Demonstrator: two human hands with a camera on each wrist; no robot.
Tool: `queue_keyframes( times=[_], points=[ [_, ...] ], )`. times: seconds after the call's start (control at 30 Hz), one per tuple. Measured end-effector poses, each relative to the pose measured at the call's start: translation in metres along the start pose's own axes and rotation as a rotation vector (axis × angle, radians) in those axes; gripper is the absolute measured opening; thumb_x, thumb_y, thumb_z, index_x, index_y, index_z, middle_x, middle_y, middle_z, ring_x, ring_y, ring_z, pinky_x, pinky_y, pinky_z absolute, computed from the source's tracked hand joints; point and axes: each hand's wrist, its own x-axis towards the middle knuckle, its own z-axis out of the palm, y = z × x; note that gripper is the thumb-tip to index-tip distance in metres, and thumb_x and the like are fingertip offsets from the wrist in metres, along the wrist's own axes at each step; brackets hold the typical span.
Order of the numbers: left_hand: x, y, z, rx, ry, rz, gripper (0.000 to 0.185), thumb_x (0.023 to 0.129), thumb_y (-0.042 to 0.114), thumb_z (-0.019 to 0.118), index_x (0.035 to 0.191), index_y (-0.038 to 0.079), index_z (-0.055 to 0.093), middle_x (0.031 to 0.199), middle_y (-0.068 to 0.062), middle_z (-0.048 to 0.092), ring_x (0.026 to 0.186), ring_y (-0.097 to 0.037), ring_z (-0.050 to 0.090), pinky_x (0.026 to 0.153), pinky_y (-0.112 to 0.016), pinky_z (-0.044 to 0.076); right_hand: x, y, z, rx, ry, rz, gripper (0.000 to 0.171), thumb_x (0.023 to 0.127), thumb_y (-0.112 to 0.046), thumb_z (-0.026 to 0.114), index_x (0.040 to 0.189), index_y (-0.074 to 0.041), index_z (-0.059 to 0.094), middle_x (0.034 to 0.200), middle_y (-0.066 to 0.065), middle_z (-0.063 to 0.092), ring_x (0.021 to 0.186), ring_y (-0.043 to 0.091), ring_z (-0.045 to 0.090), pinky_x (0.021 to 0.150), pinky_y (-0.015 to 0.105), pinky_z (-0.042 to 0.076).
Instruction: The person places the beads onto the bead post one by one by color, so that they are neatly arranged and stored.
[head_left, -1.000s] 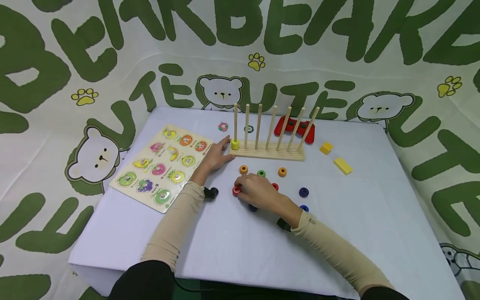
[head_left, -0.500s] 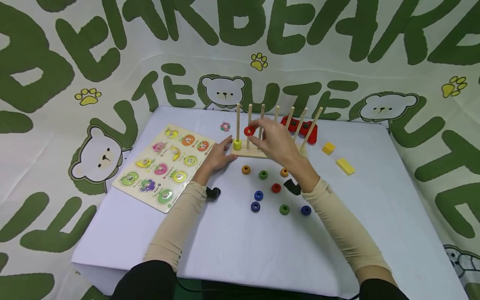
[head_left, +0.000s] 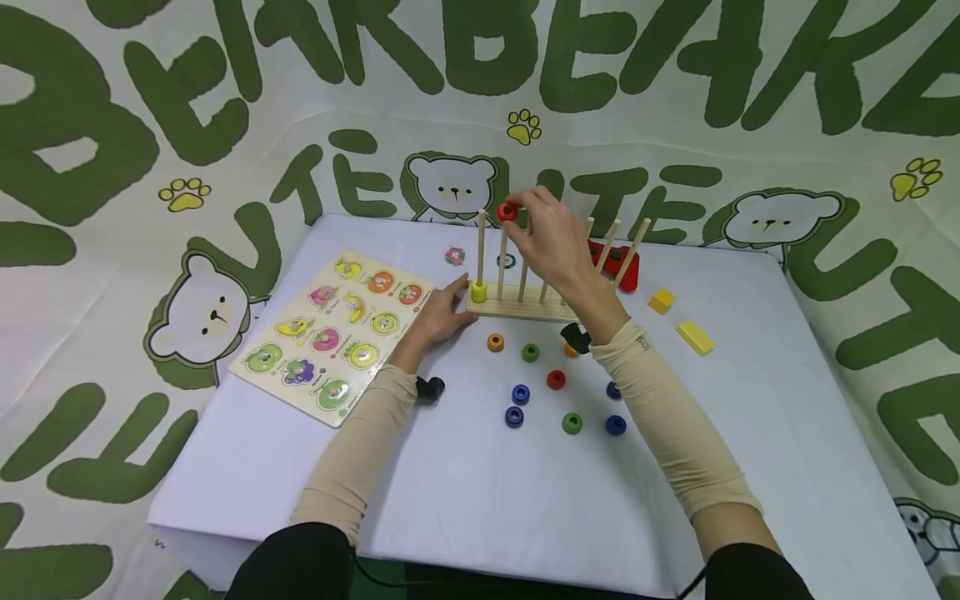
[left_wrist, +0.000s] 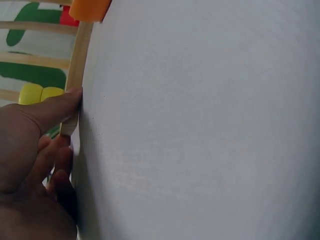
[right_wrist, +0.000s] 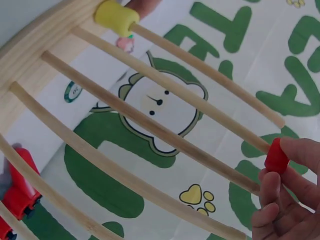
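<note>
The right hand is pinching a red ring between thumb and fingertips and holding it at the tip of the second peg of the wooden peg rack; in the right wrist view the ring is sitting just at that peg's end, not yet threaded. The step in hand is judged to be the threading of this ring onto the peg. The next move is calling for the ring's hole to be lined up squarely over the peg tip before any lowering, since the pegs are standing close together and leaning slightly.

The left hand is resting with straight fingers against the near left end of the rack base, steadying it and gripping nothing; the left wrist view shows a fingertip pressing the base edge. A yellow ring is sitting at the foot of the first peg, just beyond the left fingertips.

Loose rings are lying on the surface below the right wrist: orange, green, red, blue. A fruit puzzle board is lying to the left of the left hand. Yellow blocks and a red toy are lying to the right of the rack, well apart from the work. Only the neighbouring pegs are crowding the right fingers
</note>
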Motion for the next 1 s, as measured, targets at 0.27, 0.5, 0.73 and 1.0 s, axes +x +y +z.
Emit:
queue_keyframes(
  times=[0.27, 0.5, 0.73, 1.0],
  points=[
    [-0.001, 0.001, -0.001, -0.004, -0.006, -0.014, 0.085, 0.101, 0.025, 0.075, 0.171, 0.011, 0.027, 0.157, -0.019, 0.054, 0.138, -0.036, 0.055, 0.119, -0.05, 0.043, 0.002, 0.0, 0.005, -0.042, -0.068, 0.054, 0.04, 0.106, -0.023, 0.069, 0.142, -0.005, 0.068, 0.133, 0.014, 0.068, 0.093, 0.029, 0.068, 0.079, 0.04, 0.061],
    [-0.001, 0.0, 0.0, -0.002, -0.014, -0.027, 0.086, 0.102, 0.026, 0.075, 0.171, 0.012, 0.026, 0.165, -0.013, 0.048, 0.142, -0.035, 0.053, 0.121, -0.05, 0.042, 0.0, 0.004, 0.01, -0.058, -0.086, 0.056, 0.044, 0.106, -0.027, 0.069, 0.145, -0.006, 0.066, 0.138, 0.015, 0.066, 0.085, 0.03, 0.065, 0.077, 0.041, 0.061],
    [0.002, 0.0, 0.005, -0.009, -0.019, -0.009, 0.085, 0.102, 0.026, 0.075, 0.171, 0.012, 0.027, 0.161, -0.017, 0.051, 0.141, -0.037, 0.053, 0.121, -0.051, 0.042, -0.026, 0.008, -0.002, -0.039, 0.011, -0.012, 0.048, 0.105, -0.026, 0.069, 0.149, -0.008, 0.062, 0.146, 0.013, 0.06, 0.09, 0.028, 0.067, 0.077, 0.04, 0.06],
    [-0.003, 0.001, -0.001, -0.002, -0.02, -0.045, 0.084, 0.103, 0.027, 0.073, 0.172, 0.015, 0.026, 0.158, -0.02, 0.053, 0.147, -0.037, 0.048, 0.126, -0.052, 0.035, -0.11, 0.036, 0.004, -0.184, -0.393, 0.004, 0.033, 0.098, -0.024, 0.08, 0.126, -0.008, 0.075, 0.113, 0.01, 0.074, 0.075, 0.023, 0.066, 0.062, 0.033, 0.056]
  ],
)
